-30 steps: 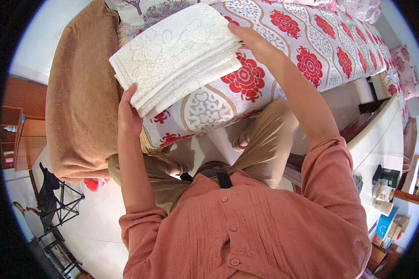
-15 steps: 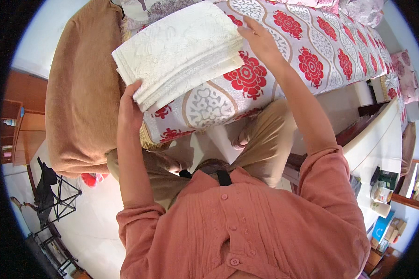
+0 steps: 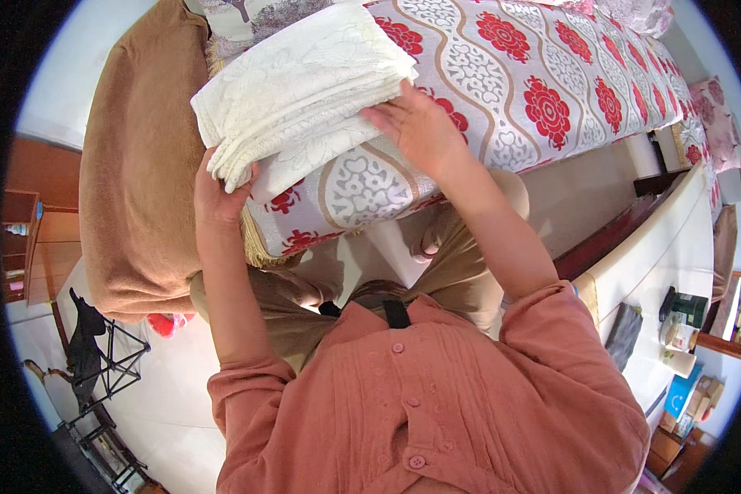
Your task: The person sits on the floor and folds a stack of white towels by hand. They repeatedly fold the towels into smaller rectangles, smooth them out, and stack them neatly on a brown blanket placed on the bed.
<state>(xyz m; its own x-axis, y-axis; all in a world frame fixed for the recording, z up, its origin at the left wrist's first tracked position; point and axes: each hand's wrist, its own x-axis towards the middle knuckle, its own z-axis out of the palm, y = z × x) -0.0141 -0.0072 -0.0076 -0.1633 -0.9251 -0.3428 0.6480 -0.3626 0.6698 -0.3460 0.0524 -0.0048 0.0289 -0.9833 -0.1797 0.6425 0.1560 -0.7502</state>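
A folded white cloth with a raised pattern lies in several layers on the sofa cover, which is white with red flowers. My left hand is closed around the bunched near-left corner of the cloth, thumb on the near side and fingers partly hidden. By the cloth's right edge is my right hand, its fingers stretched and apart, the tips against the layered edge. The cloth's near edge droops in loose folds between both hands.
A brown cover drapes the sofa arm on the left. To the right stands a pale table with a dark pouch and small containers on it. A black folding frame stands on the floor at lower left. Cushions lie along the back.
My right hand has moved from the cloth's far-right corner nearer to me and leftward along its edge. My left hand has lowered slightly, and the near-left corner is now bunched.
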